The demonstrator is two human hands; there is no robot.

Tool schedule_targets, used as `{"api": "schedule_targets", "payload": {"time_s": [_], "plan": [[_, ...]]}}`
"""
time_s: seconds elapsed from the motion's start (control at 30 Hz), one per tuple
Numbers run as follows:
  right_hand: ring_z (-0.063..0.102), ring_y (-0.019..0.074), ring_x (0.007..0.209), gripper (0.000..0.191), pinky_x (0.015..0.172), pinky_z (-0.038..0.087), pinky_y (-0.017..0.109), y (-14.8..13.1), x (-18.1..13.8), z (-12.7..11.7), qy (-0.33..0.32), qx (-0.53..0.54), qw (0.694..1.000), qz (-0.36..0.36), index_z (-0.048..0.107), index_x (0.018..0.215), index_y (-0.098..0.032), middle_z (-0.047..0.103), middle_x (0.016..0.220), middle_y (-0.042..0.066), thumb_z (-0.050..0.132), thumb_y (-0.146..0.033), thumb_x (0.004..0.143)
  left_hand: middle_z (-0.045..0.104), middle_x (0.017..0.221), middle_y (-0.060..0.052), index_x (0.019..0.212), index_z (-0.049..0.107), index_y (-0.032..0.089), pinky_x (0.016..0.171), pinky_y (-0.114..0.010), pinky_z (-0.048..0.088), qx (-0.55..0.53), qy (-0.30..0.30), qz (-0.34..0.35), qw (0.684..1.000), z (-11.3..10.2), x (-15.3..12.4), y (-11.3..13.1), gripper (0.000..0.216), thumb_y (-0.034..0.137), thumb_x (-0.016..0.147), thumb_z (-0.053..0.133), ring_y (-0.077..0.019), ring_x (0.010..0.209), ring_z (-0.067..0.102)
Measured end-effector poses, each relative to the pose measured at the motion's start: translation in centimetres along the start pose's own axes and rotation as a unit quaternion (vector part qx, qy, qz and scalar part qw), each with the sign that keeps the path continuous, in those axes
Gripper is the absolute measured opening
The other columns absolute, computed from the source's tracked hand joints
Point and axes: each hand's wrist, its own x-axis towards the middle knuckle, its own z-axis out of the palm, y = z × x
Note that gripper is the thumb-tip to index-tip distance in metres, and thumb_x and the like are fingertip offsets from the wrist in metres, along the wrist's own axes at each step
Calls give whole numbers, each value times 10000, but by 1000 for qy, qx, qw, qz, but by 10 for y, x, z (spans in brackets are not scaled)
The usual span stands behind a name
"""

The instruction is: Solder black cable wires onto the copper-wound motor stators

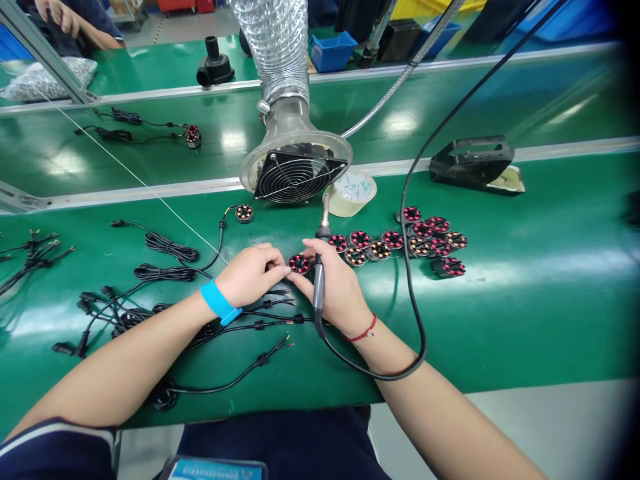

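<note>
My left hand (253, 275), with a blue wristband, is closed, its thumb and fingertips at the left edge of a small round motor stator (299, 265) with red windings. A thin pale solder wire (150, 190) runs from the upper left to this hand; its end is hidden. My right hand (340, 287) is closed around a soldering iron (319, 283), its metal tip pointing up and away. The thumb and a finger of that hand also touch the stator's right side. Several black cables (270, 325) with stripped ends lie below my left hand.
More stators (380, 250) stand to the right. A wired stator (244, 213) lies at the left. The fume hood (295, 160) hangs ahead, beside a tape roll (353, 193). An iron stand (475, 163) sits at the back right. The iron's cord (407, 267) crosses my right forearm.
</note>
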Motion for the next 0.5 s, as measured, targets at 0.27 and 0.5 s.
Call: {"api": "schedule_targets", "payload": {"time_s": [0.27,0.5], "plan": [[665,277,975,482,874,564,472,2,0,-2,-85,23,995,36,459,1267,-218,666,1045,94,666,-299,838,604,905,-39,888,706,183,815,-321,475,124,2,60,990,0,0,-9,194,139,906,518,-178,877,600],[650,289,992,492,924,533,505,5,4,-5,-108,15,993,35,470,1291,-197,669,1043,109,642,-288,839,583,850,-34,874,690,159,805,-318,483,84,62,25,994,-6,10,-16,118,179,876,574,-167,825,583]]}}
